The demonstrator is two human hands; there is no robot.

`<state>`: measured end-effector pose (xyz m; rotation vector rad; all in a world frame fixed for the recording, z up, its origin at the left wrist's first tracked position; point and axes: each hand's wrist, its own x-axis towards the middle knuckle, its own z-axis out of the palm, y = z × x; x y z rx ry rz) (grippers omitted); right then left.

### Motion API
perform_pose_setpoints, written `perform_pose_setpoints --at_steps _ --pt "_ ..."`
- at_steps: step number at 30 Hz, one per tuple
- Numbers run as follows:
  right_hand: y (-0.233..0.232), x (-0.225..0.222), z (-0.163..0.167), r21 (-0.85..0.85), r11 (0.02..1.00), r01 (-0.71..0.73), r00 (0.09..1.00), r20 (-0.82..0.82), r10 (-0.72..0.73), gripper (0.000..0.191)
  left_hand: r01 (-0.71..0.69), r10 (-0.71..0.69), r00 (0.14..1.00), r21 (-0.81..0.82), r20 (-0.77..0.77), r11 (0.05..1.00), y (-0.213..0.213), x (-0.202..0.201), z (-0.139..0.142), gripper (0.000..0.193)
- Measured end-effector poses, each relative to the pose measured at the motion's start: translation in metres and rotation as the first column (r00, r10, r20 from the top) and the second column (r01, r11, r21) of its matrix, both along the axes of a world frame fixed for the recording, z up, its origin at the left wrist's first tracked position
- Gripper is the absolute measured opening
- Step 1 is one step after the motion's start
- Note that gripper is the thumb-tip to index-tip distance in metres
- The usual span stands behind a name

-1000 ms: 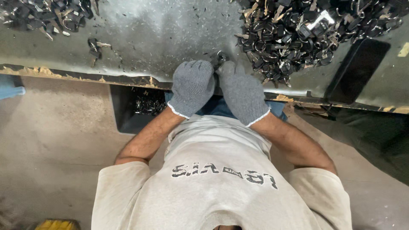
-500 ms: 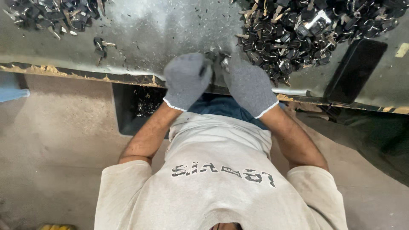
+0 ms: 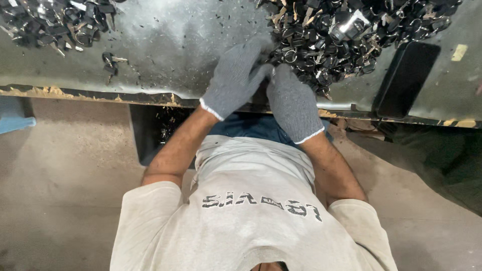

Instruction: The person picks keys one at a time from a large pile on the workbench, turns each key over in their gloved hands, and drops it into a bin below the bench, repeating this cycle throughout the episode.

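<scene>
While both gloved hands have slid forward from the table edge since a second ago, the left hand (image 3: pixel 233 78) now reaches, fingers spread loose, into the pile of small black metal parts (image 3: pixel 341 35); the right hand (image 3: pixel 293 103) rests curled beside it, grip unclear. A flat black rectangular slab (image 3: pixel 406 78) lies right, a yellowish tape patch (image 3: pixel 459 52) beyond.

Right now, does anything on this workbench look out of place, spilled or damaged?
Small dark chips lie scattered over the metal table, apart from the two piles. The table's near edge looks rusty and worn. A dark flat slab lies askew near that edge. Both gloved hands, left hand and right hand, reach into the right pile.
</scene>
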<state>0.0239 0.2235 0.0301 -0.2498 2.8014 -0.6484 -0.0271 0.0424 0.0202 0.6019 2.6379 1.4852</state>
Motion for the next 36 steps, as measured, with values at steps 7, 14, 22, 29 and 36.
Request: perform_pose_setpoints --at_steps 7,14,22,29,36 --pt "-0.001 -0.004 0.013 -0.182 0.983 -0.029 0.999 0.04 0.036 0.032 -0.186 0.174 0.982 -0.253 -0.07 0.95 -0.02 0.029 -0.004 0.061" --pt "-0.015 -0.013 0.005 -0.016 0.997 -0.072 0.997 -0.042 0.072 0.03 -0.199 0.1 0.949 -0.319 -0.3 0.926 -0.018 0.042 -0.009 0.024" --pt "-0.016 -0.016 0.006 0.157 0.971 -0.179 0.98 -0.054 0.189 0.025 -0.103 0.023 0.965 -0.3 -0.26 0.948 -0.023 0.04 -0.018 0.022" --pt "-0.021 -0.016 0.004 0.276 0.954 -0.115 0.977 -0.142 0.159 0.026 -0.066 0.001 0.98 -0.325 -0.198 0.943 -0.025 0.036 -0.017 0.023" --pt "-0.027 -0.011 0.005 0.252 0.964 -0.082 0.972 -0.194 0.133 0.028 -0.085 0.007 0.971 -0.317 -0.24 0.945 -0.026 0.034 -0.017 0.025"
